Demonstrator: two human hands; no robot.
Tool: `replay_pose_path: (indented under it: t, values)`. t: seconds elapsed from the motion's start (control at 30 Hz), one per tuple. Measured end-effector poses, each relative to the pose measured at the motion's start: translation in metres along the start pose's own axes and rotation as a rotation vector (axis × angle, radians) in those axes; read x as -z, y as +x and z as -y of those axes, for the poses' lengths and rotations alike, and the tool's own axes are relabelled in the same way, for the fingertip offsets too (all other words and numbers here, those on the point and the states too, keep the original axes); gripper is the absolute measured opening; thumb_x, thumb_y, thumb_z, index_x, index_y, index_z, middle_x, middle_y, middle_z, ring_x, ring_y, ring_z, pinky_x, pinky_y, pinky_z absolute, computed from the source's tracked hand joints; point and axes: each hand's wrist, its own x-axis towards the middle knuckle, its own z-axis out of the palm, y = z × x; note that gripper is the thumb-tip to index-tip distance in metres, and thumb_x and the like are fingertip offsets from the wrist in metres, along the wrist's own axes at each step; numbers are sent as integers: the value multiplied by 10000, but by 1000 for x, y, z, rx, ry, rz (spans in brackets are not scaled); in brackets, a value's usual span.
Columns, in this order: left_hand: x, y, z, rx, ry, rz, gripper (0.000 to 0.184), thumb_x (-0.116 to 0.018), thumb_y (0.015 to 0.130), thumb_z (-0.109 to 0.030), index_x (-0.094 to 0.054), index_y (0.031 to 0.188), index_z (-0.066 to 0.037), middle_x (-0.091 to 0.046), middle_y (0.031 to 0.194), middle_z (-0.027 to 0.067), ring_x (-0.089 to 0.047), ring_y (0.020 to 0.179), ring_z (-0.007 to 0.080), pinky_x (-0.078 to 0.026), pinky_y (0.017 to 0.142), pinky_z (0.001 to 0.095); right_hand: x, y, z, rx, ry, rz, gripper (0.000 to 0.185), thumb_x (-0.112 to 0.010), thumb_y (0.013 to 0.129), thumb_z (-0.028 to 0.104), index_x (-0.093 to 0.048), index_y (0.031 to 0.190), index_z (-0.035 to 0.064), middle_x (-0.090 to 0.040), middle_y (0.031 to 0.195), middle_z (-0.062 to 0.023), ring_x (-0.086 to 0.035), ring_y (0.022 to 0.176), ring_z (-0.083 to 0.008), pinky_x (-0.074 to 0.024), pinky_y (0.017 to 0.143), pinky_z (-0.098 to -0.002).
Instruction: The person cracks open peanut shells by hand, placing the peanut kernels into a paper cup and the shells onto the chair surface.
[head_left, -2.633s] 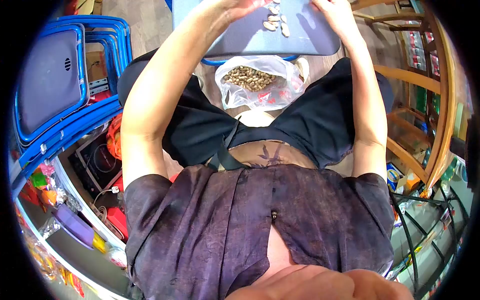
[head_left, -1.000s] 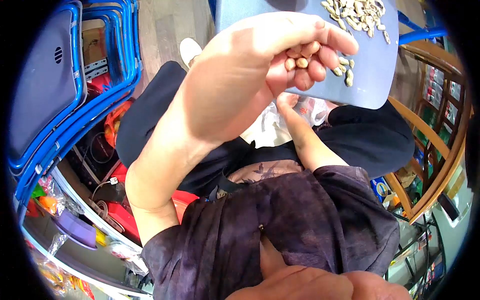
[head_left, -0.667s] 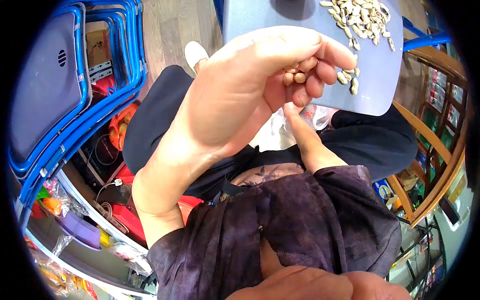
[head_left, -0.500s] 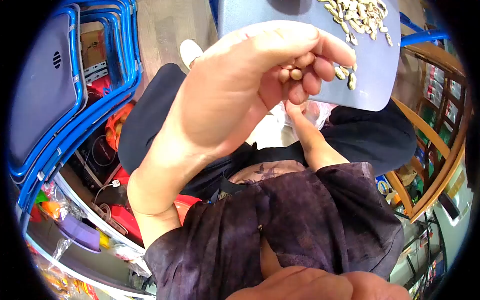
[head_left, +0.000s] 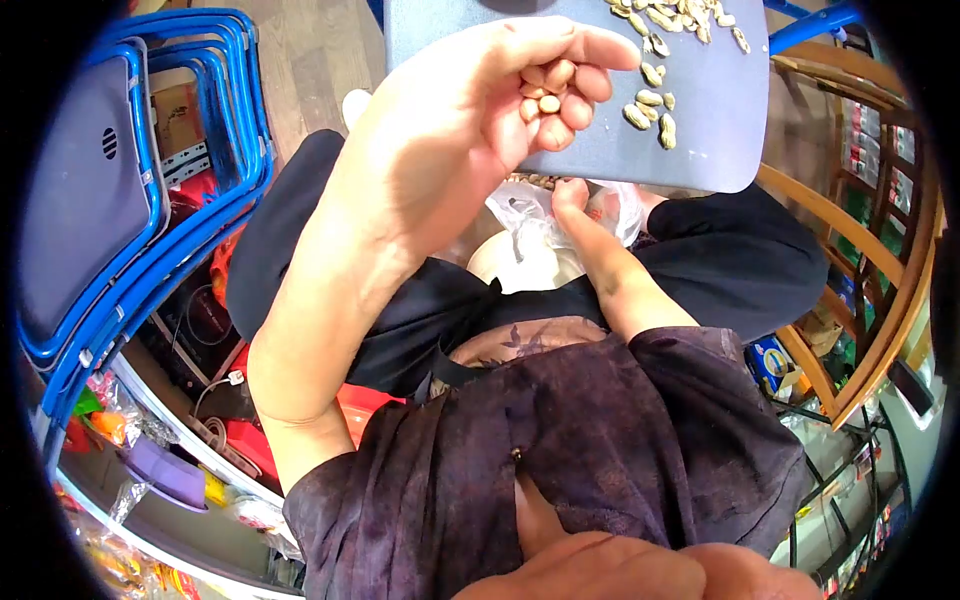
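Observation:
My left hand (head_left: 470, 120) is raised in front of me, its fingers curled round several shelled peanuts (head_left: 549, 90) lying in the cupped fingers. Beyond it, peanuts in their shells (head_left: 650, 108) are scattered on the grey tabletop (head_left: 680, 165), with more toward the far edge. My right hand (head_left: 570, 195) reaches down below the near edge of the table, at a translucent plastic bag (head_left: 615, 210); its fingers are hidden. Between my legs, a pale rounded thing (head_left: 525, 262) shows beneath the bag.
Folded blue-framed chairs (head_left: 150, 190) lean at the left. A wooden frame with bars (head_left: 880, 250) stands at the right. Low on the left, a shelf holds a purple container (head_left: 165, 472) and wrapped goods. Part of a dark round object (head_left: 515, 5) sits at the table's far side.
My left hand has shifted left and up in view, still holding the shelled peanuts. The table also sits further left and higher, and more of the plastic bag shows.

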Motion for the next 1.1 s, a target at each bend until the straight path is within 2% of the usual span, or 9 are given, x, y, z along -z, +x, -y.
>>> replay_pose_path:
  t: [0.03,0.1,0.2,0.37,0.6,0.73,0.8,0.93,1.1]
  values:
    - [1,1,-1,4,0,-3,326,-469,963,-198,-643,1038,67,-575,879,32,-520,801,78,-429,734,209,-4,2,1,52,-55,-46,180,-550,842,192,-649,789,51,-667,756,-144,-650,692,-299,-518,651,-405]
    - [3,0,-5,19,54,13,429,-417,984,-269,-555,1154,100,-621,962,88,-578,837,126,-454,754,237,-8,-1,4,87,-120,-67,175,-553,843,194,-642,785,54,-658,747,-137,-641,680,-290,-511,636,-399]
    - [1,-5,-11,45,88,-5,425,-423,981,-263,-556,1157,100,-624,964,91,-578,835,125,-454,736,233,-12,-9,14,63,-224,-22,169,-557,845,197,-632,781,60,-645,732,-128,-627,661,-277,-502,615,-391]
    - [-1,-20,-18,79,43,-43,383,-443,965,-273,-612,1079,51,-601,867,47,-548,783,87,-413,688,210,-18,-18,19,28,-303,67,160,-565,848,201,-616,773,69,-624,709,-111,-605,631,-255,-487,580,-377]
    - [4,-36,-27,65,19,-81,384,-446,956,-278,-615,1051,53,-574,821,44,-503,727,91,-389,654,222,-7,-12,14,-35,-256,138,156,-575,852,208,-593,762,82,-595,675,-88,-574,588,-225,-465,530,-358]
    - [12,-38,-30,36,32,24,375,-458,951,-268,-605,1071,56,-583,849,55,-515,748,99,-396,663,219,9,8,12,-129,-98,201,157,-581,855,212,-580,755,90,-578,656,-75,-556,563,-208,-452,502,-347]
    - [6,-40,-28,-6,66,-78,370,-469,952,-254,-589,1107,59,-591,899,64,-530,778,108,-402,675,215,20,14,8,-201,14,232,159,-584,856,213,-573,752,93,-569,647,-69,-547,551,-199,-446,488,-341]
    - [2,-29,-17,-104,103,-59,329,-506,947,-172,-568,1176,56,-592,950,47,-532,802,87,-435,725,209,42,20,16,-408,408,396,165,-589,859,217,-560,746,101,-552,628,-55,-529,526,-181,-434,460,-330]
    - [3,-1,-7,-53,94,126,360,-509,923,-127,-520,1237,49,-537,831,-5,-498,742,77,-442,626,212,101,-12,53,-485,742,679,175,-597,862,222,-543,738,110,-531,604,-39,-507,496,-160,-418,424,-316]
